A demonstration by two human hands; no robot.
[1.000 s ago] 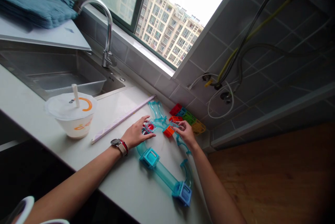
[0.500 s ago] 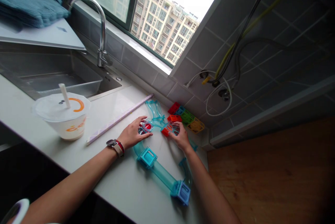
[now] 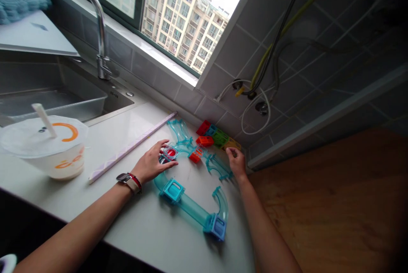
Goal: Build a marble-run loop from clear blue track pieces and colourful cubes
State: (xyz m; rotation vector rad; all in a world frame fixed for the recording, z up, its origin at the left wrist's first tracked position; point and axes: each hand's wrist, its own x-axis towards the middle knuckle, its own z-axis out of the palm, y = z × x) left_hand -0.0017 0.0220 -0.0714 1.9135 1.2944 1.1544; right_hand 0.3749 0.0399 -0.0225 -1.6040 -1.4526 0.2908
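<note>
My left hand (image 3: pixel 153 162), fingers apart, rests around a clear piece with a red centre (image 3: pixel 171 152) at the left of a curved teal track. My right hand (image 3: pixel 236 161) is at the right, beside the yellow block (image 3: pixel 232 143), fingers curled together; whatever they may hold is hidden. Between the hands lie an orange-red block (image 3: pixel 195 156) in the track and a forked teal piece (image 3: pixel 218 166). Nearer me, a teal box (image 3: pixel 174 190) joins a straight teal tube (image 3: pixel 194 209) to a blue box (image 3: pixel 219 227), with a curved piece (image 3: pixel 222 201) beyond it.
A lidded cup with a straw (image 3: pixel 47 145) stands at the left, near the sink (image 3: pixel 47 90) and faucet (image 3: pixel 102 35). A long pale stick (image 3: pixel 132 147) lies behind my left hand. Red, blue and green blocks (image 3: pixel 219 137) line the wall.
My right hand has left the orange-red block and moved right, towards the yellow block, its fingers now curled. My left hand stays at the red-centred piece. The view has shifted.
</note>
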